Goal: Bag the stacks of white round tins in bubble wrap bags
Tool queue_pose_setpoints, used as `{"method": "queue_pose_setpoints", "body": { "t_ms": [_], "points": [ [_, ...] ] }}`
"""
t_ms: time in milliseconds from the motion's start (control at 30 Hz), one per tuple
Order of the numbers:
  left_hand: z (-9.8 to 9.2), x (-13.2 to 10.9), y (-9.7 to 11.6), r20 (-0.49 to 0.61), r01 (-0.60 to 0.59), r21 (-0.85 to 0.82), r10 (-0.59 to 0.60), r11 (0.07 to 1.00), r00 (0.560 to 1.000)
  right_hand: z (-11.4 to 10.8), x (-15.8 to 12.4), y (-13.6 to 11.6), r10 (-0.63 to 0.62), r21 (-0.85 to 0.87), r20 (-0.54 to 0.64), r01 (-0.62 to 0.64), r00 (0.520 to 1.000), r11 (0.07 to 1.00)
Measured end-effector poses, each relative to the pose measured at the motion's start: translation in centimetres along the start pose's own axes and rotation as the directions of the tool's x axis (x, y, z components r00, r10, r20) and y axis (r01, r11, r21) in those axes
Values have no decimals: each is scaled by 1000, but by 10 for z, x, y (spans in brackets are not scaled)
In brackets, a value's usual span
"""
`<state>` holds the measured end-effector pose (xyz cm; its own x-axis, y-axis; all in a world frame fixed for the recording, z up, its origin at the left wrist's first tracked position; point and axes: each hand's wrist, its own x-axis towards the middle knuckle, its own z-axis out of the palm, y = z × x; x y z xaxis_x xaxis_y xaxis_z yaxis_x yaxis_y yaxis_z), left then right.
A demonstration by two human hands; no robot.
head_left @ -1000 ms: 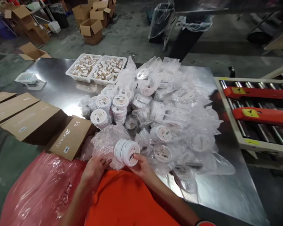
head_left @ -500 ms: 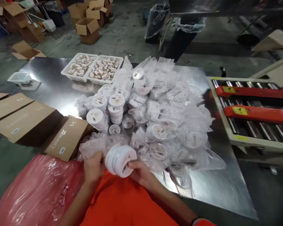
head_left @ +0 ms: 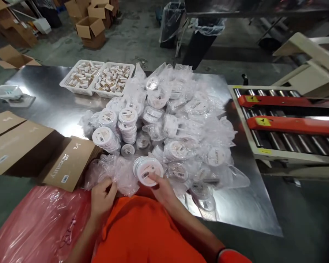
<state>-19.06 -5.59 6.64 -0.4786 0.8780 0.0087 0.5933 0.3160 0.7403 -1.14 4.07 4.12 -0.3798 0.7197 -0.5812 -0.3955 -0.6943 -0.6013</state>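
A short stack of round white labelled discs (head_left: 146,171) is gripped in my right hand (head_left: 163,190), with the thumb on the top label. My left hand (head_left: 102,196) is closed, its fingertips pinching the edge of a crumpled clear plastic bag (head_left: 116,173) lying in front of me. Just beyond the bag stand taller stacks of the same discs, one leaning (head_left: 106,138) and one more upright (head_left: 128,124). A single disc (head_left: 127,150) lies by their base. To the right spreads a heap of discs wrapped in clear plastic (head_left: 192,120).
Two white baskets (head_left: 113,95) of small white-and-brown pieces stand at the back of the metal table (head_left: 244,208). Brown cartons (head_left: 67,160) line the left, above a red plastic bag (head_left: 41,223). A roller conveyor (head_left: 290,144) adjoins the right side.
My right hand has raised the disc stack forward and turned its labels upward. My left hand has come away from the stack and is at the plastic bag. The view has shifted slightly right.
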Motion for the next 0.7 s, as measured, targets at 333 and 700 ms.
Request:
{"method": "queue_pose_setpoints", "body": {
  "t_ms": [333, 700],
  "points": [
    [8, 9, 26, -23, -568, 367, 617, 737, 786, 8, -20, -5, -204, -607, 346, 384, 916, 696],
    [30, -4, 32, -28, -580, 301, 616, 756, 788, 17, -15, -3, -153, -888, 313, 346, 937, 303]
  ]
}}
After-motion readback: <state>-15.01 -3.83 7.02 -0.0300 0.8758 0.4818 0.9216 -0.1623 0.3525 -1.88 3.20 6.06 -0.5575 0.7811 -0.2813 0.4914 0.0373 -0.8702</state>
